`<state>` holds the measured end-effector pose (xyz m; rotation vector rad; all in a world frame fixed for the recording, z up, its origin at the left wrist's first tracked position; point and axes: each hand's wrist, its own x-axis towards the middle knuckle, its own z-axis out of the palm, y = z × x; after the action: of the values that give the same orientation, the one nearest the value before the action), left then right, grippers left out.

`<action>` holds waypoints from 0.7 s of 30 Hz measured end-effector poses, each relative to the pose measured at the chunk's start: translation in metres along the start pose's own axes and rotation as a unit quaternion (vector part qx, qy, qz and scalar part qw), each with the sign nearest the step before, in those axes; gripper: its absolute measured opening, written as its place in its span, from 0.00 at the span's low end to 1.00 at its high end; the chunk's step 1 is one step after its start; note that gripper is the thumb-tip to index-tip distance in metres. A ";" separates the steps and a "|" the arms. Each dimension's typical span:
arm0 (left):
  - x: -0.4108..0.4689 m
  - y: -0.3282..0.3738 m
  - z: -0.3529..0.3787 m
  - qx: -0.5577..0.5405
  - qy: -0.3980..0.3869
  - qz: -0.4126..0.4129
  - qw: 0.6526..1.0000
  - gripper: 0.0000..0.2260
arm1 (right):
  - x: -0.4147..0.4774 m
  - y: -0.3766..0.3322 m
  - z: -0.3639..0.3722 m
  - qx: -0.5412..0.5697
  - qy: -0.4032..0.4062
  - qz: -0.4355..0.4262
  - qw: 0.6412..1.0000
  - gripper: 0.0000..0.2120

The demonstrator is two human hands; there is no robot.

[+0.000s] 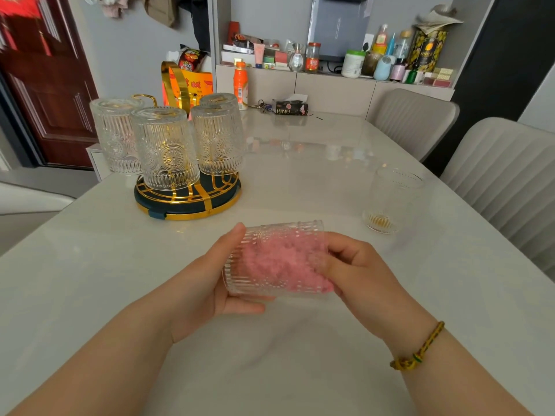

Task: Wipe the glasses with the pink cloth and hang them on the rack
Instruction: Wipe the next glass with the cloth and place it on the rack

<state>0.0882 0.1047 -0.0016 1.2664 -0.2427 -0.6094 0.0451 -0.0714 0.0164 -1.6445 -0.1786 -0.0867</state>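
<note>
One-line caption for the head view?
Left hand holds a glass sideways; right hand pushes the pink cloth inside, near the loaded rack.

1. The table (300, 181) is a pale, glossy slab that runs away from the person, with faint reflections in its far half.
2. At 10 o'clock stands the rack (186, 202), its round dark base with gold wire resting flat near the left edge.
3. At 3 o'clock a clear glass (390, 199) stands upright, mouth up, near the right edge and well apart from the rack.
4. At 12 o'clock, at the far end, stands an orange bottle (241, 85).
5. Just right of the bottle lie keys (260, 106), then a black box (289, 107) on its side.
</note>
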 end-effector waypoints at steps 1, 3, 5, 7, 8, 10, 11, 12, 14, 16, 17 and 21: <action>0.000 0.000 -0.001 -0.011 -0.008 0.011 1.000 0.20 | 0.001 0.000 0.000 0.066 0.005 0.023 0.998 0.06; -0.002 0.001 -0.004 -0.025 -0.030 0.030 0.999 0.23 | 0.001 -0.001 0.000 0.173 -0.002 0.054 0.983 0.07; -0.004 0.002 -0.007 -0.016 -0.056 0.043 0.997 0.31 | 0.001 -0.003 0.000 0.243 -0.001 0.075 0.967 0.10; -0.003 0.003 -0.008 0.000 -0.060 0.072 0.996 0.37 | 0.002 -0.003 -0.001 0.288 0.001 0.084 0.954 0.12; -0.002 0.003 -0.008 0.000 -0.052 0.090 0.995 0.40 | 0.002 -0.005 -0.001 0.298 -0.003 0.088 0.951 0.14; 0.000 0.003 -0.007 -0.018 -0.020 0.120 0.992 0.44 | 0.001 -0.005 -0.001 0.275 -0.011 0.085 0.958 0.13; 0.001 0.003 -0.007 -0.022 -0.007 0.128 0.991 0.43 | 0.001 -0.004 -0.001 0.228 -0.016 0.074 0.971 0.10; 0.001 0.002 -0.006 -0.015 -0.001 0.129 0.991 0.41 | -0.001 -0.005 0.000 0.159 -0.020 0.052 0.986 0.08; -0.001 0.003 -0.003 0.011 0.001 0.111 0.994 0.30 | -0.003 -0.003 0.003 0.007 -0.026 -0.031 0.999 0.07; -0.003 0.005 -0.001 0.010 0.010 0.073 0.997 0.15 | -0.007 0.000 0.009 -0.119 -0.028 -0.128 0.984 0.13; -0.003 0.004 -0.001 0.013 0.013 0.056 0.998 0.14 | -0.007 0.005 0.012 -0.166 -0.025 -0.164 0.972 0.16; -0.002 0.002 -0.002 0.023 0.000 0.021 1.000 0.18 | -0.003 0.011 0.013 -0.130 0.021 -0.126 0.983 0.12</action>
<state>0.0880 0.1078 -0.0002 1.3021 -0.2838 -0.5693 0.0429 -0.0592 0.0044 -1.8721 -0.3557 -0.3490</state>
